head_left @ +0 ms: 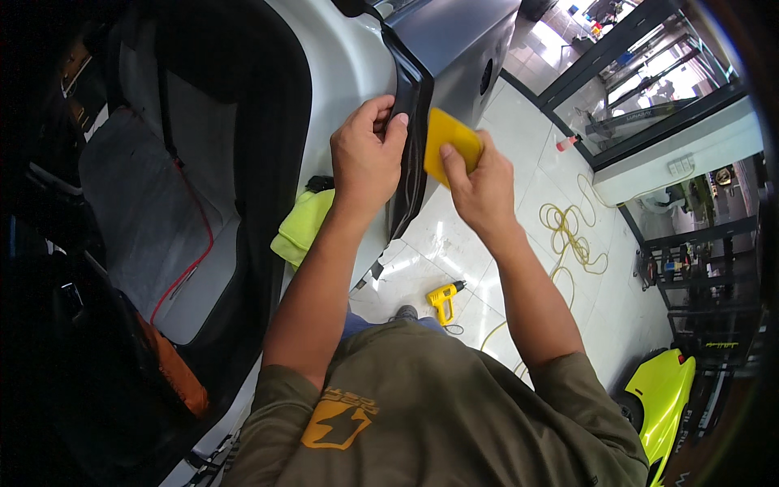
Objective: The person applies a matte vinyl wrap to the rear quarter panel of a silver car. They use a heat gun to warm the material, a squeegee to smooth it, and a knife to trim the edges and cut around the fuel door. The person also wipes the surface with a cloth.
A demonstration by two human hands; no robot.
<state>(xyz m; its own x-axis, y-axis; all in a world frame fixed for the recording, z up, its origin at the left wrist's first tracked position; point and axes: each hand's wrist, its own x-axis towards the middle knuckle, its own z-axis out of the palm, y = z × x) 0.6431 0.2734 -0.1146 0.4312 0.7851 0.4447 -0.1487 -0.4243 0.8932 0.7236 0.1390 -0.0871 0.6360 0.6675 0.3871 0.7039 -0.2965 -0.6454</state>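
A flat yellow squeegee [451, 148] is pinched between the thumb and fingers of my right hand [487, 185], just right of the car door's edge. My left hand [367, 154] rests at the glossy black strip [412, 81] along that edge, its fingers curled and thumb drawn in; what they grip, if anything, is hidden. Lower down, the strip looks creased, with a ragged end. A grey panel [454, 36] extends beyond it. Below my left wrist, a yellow-green cloth [302, 227] lies on the pale car body [345, 65].
A yellow heat gun [444, 300] lies on the tiled floor near my feet. Coils of yellow cable [568, 231] spread to the right. At left is the open car interior with a grey seat [138, 203] and a red cord [203, 252]. A bright green car part [661, 398] stands lower right.
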